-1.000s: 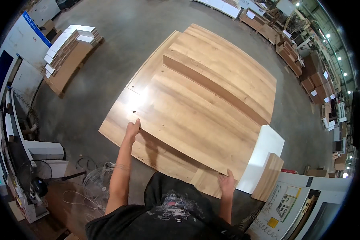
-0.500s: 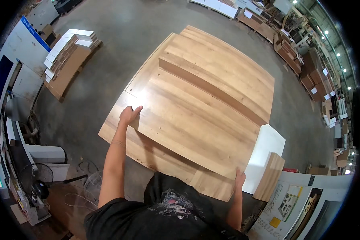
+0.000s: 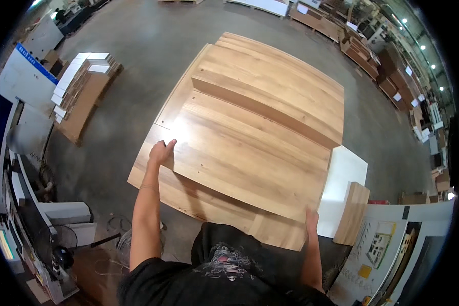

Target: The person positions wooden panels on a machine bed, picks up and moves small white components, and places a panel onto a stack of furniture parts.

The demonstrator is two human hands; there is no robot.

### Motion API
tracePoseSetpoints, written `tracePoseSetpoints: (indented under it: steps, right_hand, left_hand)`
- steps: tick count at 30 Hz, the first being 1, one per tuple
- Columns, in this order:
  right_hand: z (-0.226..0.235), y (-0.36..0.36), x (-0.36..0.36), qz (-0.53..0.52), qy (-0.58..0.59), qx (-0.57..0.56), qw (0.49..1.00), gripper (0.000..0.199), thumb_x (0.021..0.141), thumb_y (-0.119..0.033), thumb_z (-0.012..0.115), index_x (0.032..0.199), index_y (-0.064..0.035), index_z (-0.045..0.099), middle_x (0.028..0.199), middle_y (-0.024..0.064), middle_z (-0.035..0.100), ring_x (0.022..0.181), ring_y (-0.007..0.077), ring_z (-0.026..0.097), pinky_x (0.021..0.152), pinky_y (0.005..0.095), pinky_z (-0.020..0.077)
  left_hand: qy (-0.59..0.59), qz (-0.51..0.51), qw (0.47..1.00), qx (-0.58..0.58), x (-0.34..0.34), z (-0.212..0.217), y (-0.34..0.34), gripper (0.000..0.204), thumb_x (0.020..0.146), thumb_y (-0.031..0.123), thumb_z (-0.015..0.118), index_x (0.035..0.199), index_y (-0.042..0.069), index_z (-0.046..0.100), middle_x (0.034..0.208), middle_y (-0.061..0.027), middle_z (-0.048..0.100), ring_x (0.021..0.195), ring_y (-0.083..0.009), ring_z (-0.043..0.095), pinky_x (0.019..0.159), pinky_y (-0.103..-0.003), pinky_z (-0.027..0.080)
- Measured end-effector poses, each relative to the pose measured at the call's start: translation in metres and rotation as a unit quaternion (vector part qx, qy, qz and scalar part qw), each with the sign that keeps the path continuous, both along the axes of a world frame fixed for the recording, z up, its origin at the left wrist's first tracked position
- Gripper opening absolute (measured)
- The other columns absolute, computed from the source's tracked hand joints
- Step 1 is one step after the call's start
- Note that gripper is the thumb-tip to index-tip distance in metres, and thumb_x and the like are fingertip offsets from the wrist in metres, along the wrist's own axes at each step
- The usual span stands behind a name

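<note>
A large wood-grain panel [image 3: 250,158] with small drilled holes lies in front of me. My left hand [image 3: 162,152] grips its near left corner, thumb on top and the other fingers out of sight beneath. At the near right corner my right hand [image 3: 312,222] is closed on the same panel's edge. Below its near edge, shaded by it, shows a lower wood-grain panel [image 3: 275,232]. Across the far part of the upper panel runs a raised wooden step or strip [image 3: 270,109], with more wood-grain surface [image 3: 290,76] beyond it.
A white board [image 3: 347,166] and a narrow wooden piece [image 3: 353,214] lie on the right, beside a machine cabinet [image 3: 387,245]. Stacked white-topped parts [image 3: 79,76] rest on a pallet at far left. A fan [image 3: 61,255] and cables stand at near left.
The view has turned a little, shifting the surroundings in the picture. Both hands keep their hold on the panel's near corners, and the panel lies much as before.
</note>
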State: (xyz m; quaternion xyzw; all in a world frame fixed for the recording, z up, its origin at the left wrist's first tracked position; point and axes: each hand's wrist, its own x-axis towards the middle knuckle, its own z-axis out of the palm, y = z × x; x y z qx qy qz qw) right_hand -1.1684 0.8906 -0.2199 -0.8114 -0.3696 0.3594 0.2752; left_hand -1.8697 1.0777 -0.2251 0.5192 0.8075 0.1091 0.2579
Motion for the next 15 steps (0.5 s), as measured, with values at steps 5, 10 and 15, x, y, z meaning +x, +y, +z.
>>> tracePoseSetpoints:
  steps: [5,10,15]
  right_hand:
    - [-0.026,-0.005,0.009,-0.025,-0.027,0.032,0.999,0.057,0.096,-0.042,0.067,0.117,0.0113,0.063,0.111,0.0229,0.069,0.102,0.0281,0.064,0.088,0.0419,0.0504]
    - [-0.009,-0.005,0.0,-0.074,-0.098,-0.004,0.992,0.061,0.092,-0.051,0.068,0.108,0.0083,0.067,0.1,0.0246,0.07,0.097,0.0307,0.067,0.085,0.0424,0.0505]
    - [0.032,-0.007,-0.009,-0.067,0.011,-0.045,0.997,0.066,0.092,-0.048,0.069,0.131,0.0045,0.06,0.126,0.0208,0.066,0.114,0.0329,0.064,0.097,0.0421,0.0484]
  left_hand:
    - [-0.089,0.009,0.993,0.081,-0.003,-0.008,-0.002,0.081,0.088,0.066,0.062,0.096,-0.014,0.069,0.095,-0.0334,0.07,0.098,-0.048,0.067,0.086,-0.048,0.051]
    - [-0.117,-0.017,0.992,0.04,-0.013,-0.027,0.008,0.08,0.092,0.064,0.061,0.081,-0.015,0.064,0.069,-0.0193,0.064,0.068,-0.0271,0.061,0.066,-0.047,0.048]
    - [-0.117,-0.022,0.992,0.049,-0.022,-0.031,0.016,0.074,0.091,0.06,0.065,0.086,-0.014,0.064,0.073,-0.0192,0.063,0.072,-0.0267,0.059,0.071,-0.044,0.048]
